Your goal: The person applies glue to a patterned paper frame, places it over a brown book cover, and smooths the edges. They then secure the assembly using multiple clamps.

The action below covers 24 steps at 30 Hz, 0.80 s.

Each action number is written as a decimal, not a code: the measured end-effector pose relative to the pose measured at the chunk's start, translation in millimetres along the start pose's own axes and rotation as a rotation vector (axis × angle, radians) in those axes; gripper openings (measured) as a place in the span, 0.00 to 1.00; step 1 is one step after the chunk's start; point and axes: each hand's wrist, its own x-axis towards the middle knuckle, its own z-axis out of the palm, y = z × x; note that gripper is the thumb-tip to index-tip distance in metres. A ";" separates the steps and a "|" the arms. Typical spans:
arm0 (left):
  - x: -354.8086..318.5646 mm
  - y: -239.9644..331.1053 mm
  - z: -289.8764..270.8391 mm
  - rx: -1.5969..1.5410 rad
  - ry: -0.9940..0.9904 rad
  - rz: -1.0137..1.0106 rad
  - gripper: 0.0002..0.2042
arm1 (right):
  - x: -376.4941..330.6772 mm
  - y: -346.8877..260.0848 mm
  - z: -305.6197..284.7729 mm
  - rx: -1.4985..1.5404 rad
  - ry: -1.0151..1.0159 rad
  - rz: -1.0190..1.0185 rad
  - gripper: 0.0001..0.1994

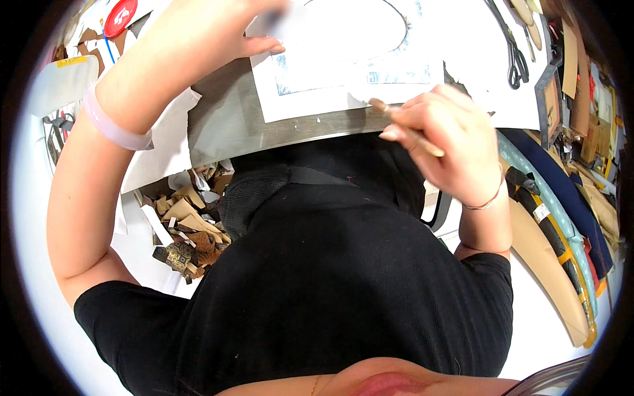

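Right hand: the fingers of the right hand [452,125] are clamped on 1 slim wooden stick [428,143], round-bodied, its brown end pointing up-left over the paper's near margin, its pale end below the fingers.
Left hand: the left hand [241,30] is at the paper's upper-left; the thumb stands out, a dark blur lies beside it, and I cannot tell whether the fingers grip anything.
Printed paper: flat white sheet [343,59] with blue-and-white mottled patches and 1 dark curved outline, between the 2 hands.
Table: smooth grey table [218,112], bare left of the sheet; a narrow strip separates sheet and near edge, left of the right fingers.
Right of fingers: black-handled scissors [518,69].
Below left fingers: torn-edged white paper [158,135] overhanging, above mixed scraps [191,228].
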 end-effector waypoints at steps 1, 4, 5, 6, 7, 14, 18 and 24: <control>1.4 1.1 -1.6 -0.011 -0.031 -0.016 0.20 | -0.3 3.7 -0.5 -0.034 0.017 -0.006 0.10; 6.1 3.4 -10.0 -0.016 -0.089 -0.042 0.20 | -0.1 8.5 -3.2 -0.093 -0.040 0.006 0.10; 6.7 4.6 -11.6 -0.006 -0.086 -0.036 0.18 | -2.3 6.8 -6.1 -0.073 -0.029 0.009 0.10; 8.1 5.7 -9.3 0.002 -0.081 -0.028 0.17 | -5.6 6.9 -7.8 -0.055 -0.020 0.014 0.09; 5.2 3.7 -5.2 -0.007 -0.037 -0.031 0.18 | -5.0 6.6 -11.7 -0.036 -0.009 0.006 0.09; -5.3 -1.4 21.2 -0.098 0.086 -0.083 0.20 | -0.8 6.6 -52.5 0.018 0.108 0.103 0.07; -17.5 9.4 5.4 -0.080 0.104 -0.129 0.19 | 19.6 3.6 -84.3 0.221 0.458 0.217 0.09; -51.3 51.7 -49.1 -0.239 0.677 -0.277 0.07 | 135.0 -1.0 -32.9 0.323 0.319 -0.008 0.14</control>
